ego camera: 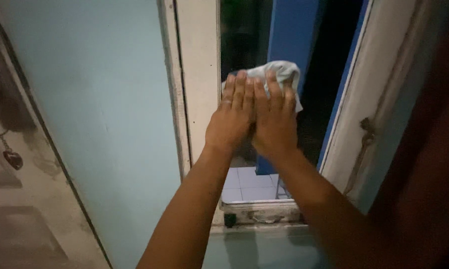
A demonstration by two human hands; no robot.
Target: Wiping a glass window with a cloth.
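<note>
Both hands are raised flat against a window pane [244, 45], side by side and touching along the inner edges. The left hand [232, 117] is spread open, fingers together, palm pressed to the glass; nothing is gripped by it, only the lower left corner of the cloth appears covered by its fingertips. The right hand [274, 122] is likewise laid flat, fingers extended, with a pale crumpled cloth [281, 72] pinned under the fingers against the pane. The cloth is bunched above and to the right of the right fingertips, most of it sticking out past them.

Progress, judged only from the frame: wiping of the glass is under way, with the cloth placed at the upper-middle of the pane. Whether the glass above or below the hands is already clean cannot be told; the light is dim and the pane reflects dark. Grime is seen on the sill [262, 211] below the wrists, so that part is judged not yet done. The white frame [199, 65] just left of the left hand shows scuffing. A pale blue wall [100, 109] lies further left.
</note>
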